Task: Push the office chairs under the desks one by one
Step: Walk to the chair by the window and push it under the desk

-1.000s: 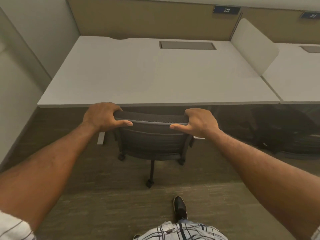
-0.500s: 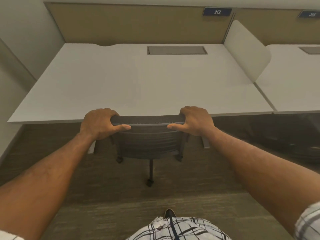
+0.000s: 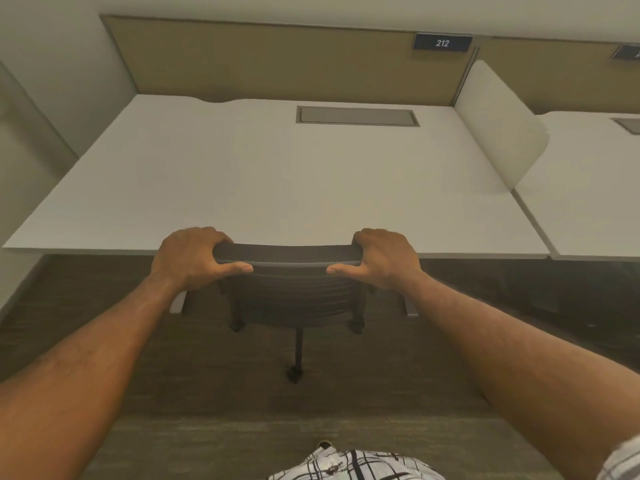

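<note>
Head view: left hand and right hand both clamped on the top edge of the office chair, fingers over, thumbs on the near face. Chair backrest top sits at the front edge of the desk numbered 212; seat hidden beneath, one caster leg trailing on the floor. Judged nearly tucked; other chairs likely remain, neighbouring desk partly visible.
</note>
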`<state>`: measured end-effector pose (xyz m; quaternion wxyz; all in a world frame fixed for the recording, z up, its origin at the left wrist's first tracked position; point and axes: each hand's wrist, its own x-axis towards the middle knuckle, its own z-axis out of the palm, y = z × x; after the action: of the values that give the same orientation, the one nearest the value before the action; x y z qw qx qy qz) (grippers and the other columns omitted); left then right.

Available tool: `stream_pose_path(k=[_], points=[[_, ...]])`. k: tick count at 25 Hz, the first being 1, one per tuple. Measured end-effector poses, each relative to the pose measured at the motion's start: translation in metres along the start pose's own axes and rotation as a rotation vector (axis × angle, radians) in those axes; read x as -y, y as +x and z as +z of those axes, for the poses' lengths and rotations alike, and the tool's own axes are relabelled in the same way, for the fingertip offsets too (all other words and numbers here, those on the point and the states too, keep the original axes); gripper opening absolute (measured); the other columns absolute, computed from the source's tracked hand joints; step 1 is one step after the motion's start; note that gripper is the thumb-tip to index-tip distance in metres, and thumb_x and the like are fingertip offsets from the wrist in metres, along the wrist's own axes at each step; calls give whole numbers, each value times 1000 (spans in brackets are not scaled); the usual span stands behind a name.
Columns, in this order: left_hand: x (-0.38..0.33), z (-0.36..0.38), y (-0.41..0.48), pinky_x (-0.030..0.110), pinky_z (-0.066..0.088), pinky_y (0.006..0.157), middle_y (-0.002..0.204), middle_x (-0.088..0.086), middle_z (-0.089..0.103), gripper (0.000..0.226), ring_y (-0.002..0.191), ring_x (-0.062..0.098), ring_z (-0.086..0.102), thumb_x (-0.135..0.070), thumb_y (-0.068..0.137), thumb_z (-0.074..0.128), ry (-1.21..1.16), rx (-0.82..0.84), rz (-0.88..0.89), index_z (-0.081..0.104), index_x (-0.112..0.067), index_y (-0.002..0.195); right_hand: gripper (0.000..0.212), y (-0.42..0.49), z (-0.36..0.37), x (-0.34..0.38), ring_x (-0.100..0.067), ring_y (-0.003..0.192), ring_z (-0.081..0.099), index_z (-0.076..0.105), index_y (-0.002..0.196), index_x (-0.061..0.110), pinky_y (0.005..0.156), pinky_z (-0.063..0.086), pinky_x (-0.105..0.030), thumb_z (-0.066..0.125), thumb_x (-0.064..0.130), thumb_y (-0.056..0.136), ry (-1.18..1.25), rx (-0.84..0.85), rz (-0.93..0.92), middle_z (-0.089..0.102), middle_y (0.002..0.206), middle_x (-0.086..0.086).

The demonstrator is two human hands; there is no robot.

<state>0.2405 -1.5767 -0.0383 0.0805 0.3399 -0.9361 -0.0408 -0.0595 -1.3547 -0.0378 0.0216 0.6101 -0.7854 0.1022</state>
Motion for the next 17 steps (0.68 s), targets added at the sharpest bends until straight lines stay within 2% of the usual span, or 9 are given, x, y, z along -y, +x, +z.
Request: stream_pose_path(k=[4,7,8,9,10,11,13,15,17], points=[[2,-8,6,36,49,74,95,-15,68,98,85,12,61,-105,63,22,-40,167,56,70,-32,109,79,-1,-1,2,-8,58,42,33,67,29,48,23,-29,22,106,64,-1,22,19,47,67,11],[-2,-10,1,40,50,88,119,-9,71,94,104,17,63,-96,72,28,-56,209,64,64,-32,130,77,-7,-5,9,-13,61,48,36,68,27,53,28,-31,21,103,69,-46,39,63,49,69,9],[-6,-10,-3,41,49,94,127,-6,69,89,112,19,62,-89,77,31,-75,187,71,59,-29,137,77,-11,-6,13,-17,68,53,43,71,26,60,35,-33,22,100,74,-54,38,91,53,73,9],[-12,-9,-8,43,47,99,134,-3,66,85,119,21,61,-81,82,33,-101,157,87,55,-26,142,78,-17,-6,16,-21,81,58,54,82,24,74,42,-38,22,95,79,-49,46,117,60,84,6],[-20,-7,-15,45,44,105,139,-1,63,81,125,22,58,-74,86,32,-119,121,109,52,-24,146,79,-24,-6,20,-24,101,59,61,102,22,95,42,-46,24,89,85,-35,62,134,65,104,2],[-28,-5,-23,47,39,111,145,2,59,78,131,23,54,-69,88,30,-119,79,123,49,-22,148,79,-32,-5,24,-25,123,52,57,126,19,112,30,-52,27,82,90,-24,82,148,61,128,-2],[-50,5,-44,51,25,122,156,7,46,77,145,25,40,-62,92,30,-75,-33,138,42,-18,153,79,-53,-8,33,-26,151,22,33,154,18,124,8,-55,36,71,97,-28,114,169,32,162,-7],[-75,20,-66,55,14,126,165,10,29,80,155,26,22,-63,94,34,-29,-131,166,33,-14,157,84,-79,-10,39,-25,156,3,17,161,19,126,2,-52,45,66,97,-1,91,175,10,170,-7],[-100,37,-84,57,9,126,170,13,13,85,158,27,7,-65,94,36,-38,-145,237,25,-13,160,85,-114,-9,44,-25,156,2,18,160,20,126,6,-50,51,63,95,41,28,208,9,170,-6]])
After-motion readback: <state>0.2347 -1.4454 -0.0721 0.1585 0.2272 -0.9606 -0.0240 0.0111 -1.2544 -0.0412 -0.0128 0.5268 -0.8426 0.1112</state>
